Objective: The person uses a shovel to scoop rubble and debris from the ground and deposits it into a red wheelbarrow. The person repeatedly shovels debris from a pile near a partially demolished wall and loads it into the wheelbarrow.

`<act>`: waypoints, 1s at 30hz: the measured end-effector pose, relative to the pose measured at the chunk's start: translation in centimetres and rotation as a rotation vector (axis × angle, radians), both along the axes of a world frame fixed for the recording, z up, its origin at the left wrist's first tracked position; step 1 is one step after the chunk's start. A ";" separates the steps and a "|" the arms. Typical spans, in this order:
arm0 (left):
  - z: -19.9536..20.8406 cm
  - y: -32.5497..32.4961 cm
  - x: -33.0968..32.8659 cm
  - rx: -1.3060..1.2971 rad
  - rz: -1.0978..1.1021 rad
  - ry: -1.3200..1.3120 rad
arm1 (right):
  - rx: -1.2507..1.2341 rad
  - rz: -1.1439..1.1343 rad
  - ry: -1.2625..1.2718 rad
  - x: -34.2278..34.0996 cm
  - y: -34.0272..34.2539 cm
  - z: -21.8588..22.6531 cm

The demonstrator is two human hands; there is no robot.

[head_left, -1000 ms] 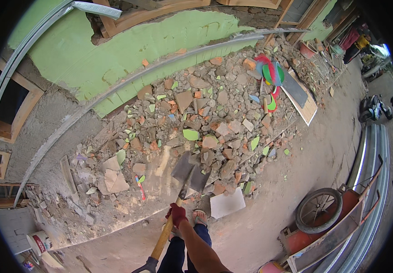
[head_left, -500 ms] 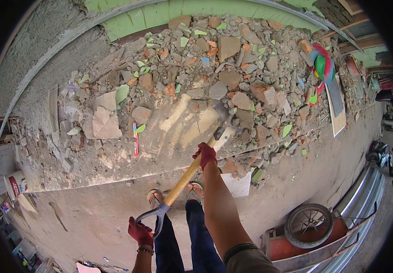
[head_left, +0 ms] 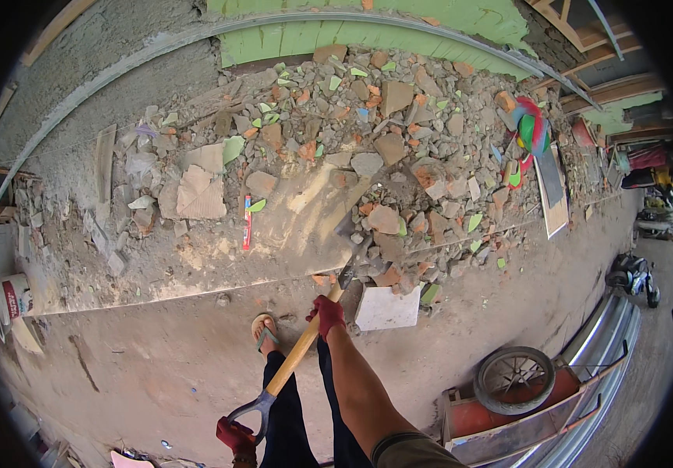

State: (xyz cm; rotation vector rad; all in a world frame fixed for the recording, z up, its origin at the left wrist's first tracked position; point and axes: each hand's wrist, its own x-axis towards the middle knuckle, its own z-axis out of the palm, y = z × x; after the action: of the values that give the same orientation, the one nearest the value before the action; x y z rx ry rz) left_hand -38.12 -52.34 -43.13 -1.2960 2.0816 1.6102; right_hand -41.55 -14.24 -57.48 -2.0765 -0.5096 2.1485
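Observation:
Both my hands wear dark red gloves and are closed on a shovel with a wooden shaft. My left hand grips the dark D-shaped handle at its top end, near my legs. Farther along, my right hand wraps round the lower shaft, just above the dark metal socket. The shovel's blade lies low at the near edge of the rubble heap, largely hidden by broken chunks. Among these are a large grey-brown chunk and smaller bits; whether they rest on the blade or beside it I cannot tell.
A white board lies right of my right hand. A red toothpaste-like box and corrugated cardboard lie left of the blade. At lower right stands a red wheelbarrow with a spoked wheel. A white bucket stands far left.
The shovel and both hands have moved back toward me and a little left. The blade has come nearer the raised floor's edge. More of the white board shows beside my right arm.

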 end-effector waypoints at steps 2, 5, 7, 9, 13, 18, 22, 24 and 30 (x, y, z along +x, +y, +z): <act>2.7 -3.4 -1.7 -0.021 -0.038 0.000 | -0.021 -0.044 0.001 -0.4 -3.3 2.3; 5.6 -8.7 -3.9 -0.095 -0.111 0.137 | -0.043 -0.137 0.051 -1.1 -8.0 6.1; 7.0 -13.3 -6.3 -0.117 -0.187 0.149 | -0.043 -0.185 0.091 -1.4 -11.3 8.6; 8.2 -18.1 -7.6 -0.542 -0.823 0.321 | -0.036 -0.242 0.086 -1.2 -14.1 10.5; 9.5 -23.7 -12.5 -0.935 -1.123 0.634 | -0.066 -0.386 0.101 0.8 -18.7 13.2; 11.8 -19.2 -14.9 -0.684 -0.909 0.358 | -0.059 -0.561 0.100 7.4 -21.5 14.9; 12.9 -10.3 -11.6 -0.546 -0.946 0.310 | -0.138 -0.622 0.091 16.3 -22.0 15.8; 12.8 -5.8 -8.1 -0.475 -0.997 0.287 | -0.106 -0.688 0.108 21.3 -21.2 15.9; 10.8 4.3 4.7 -0.272 -1.239 0.109 | -0.030 -1.112 -0.082 38.9 -20.0 18.6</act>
State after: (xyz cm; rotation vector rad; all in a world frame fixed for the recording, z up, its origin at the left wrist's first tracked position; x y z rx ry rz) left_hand -33.42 -48.02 -32.29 0.1836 2.3707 0.8240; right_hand -2.69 -34.19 -38.93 -1.7604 0.5716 1.3811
